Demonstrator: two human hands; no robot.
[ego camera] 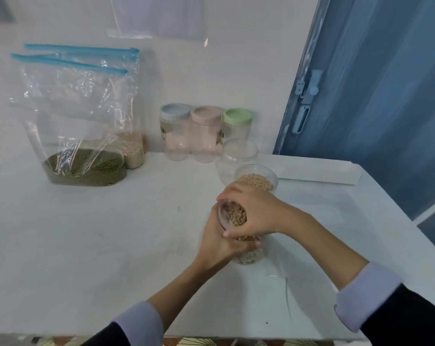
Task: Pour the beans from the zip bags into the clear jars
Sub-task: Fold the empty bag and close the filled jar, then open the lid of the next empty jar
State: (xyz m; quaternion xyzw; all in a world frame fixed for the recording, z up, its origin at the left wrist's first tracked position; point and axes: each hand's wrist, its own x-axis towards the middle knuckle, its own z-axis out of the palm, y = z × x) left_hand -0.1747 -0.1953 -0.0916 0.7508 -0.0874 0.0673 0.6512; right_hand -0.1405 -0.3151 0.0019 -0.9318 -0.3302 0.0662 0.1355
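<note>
near jar (246,245): clear, close to full of tan beans, near the middle of the white table (86,233) in front of the person; it is tilted, its open mouth facing up and away to the left, its base nearer the person on the right
long axis: runs from the base, low and to the right, up to the mouth, high and to the left, leaning off upright; whether the base still touches the table I cannot tell
left hand (219,243): fingers curled round the jar's left side and under it, gripping it
right hand (251,213): wrapped over the top and right of the jar near its mouth, fingers curled on the rim, thumb across the body
second filled jar (257,179): just behind the hands, upright, lidless, tan beans up near the rim
empty open jar (239,158): behind that one, upright, no lid
lidded jars (194,133): three in a row by the wall, blue, pink and green caps, all looking empty
zip bags (86,108): two upright at far left, blue seals closed; the front one holds green beans, the back one pale grains
done: two jars hold tan beans, so by my reckoning one bag's worth is already in
left: both standing bags remain unpoured, four jars remain empty
</note>
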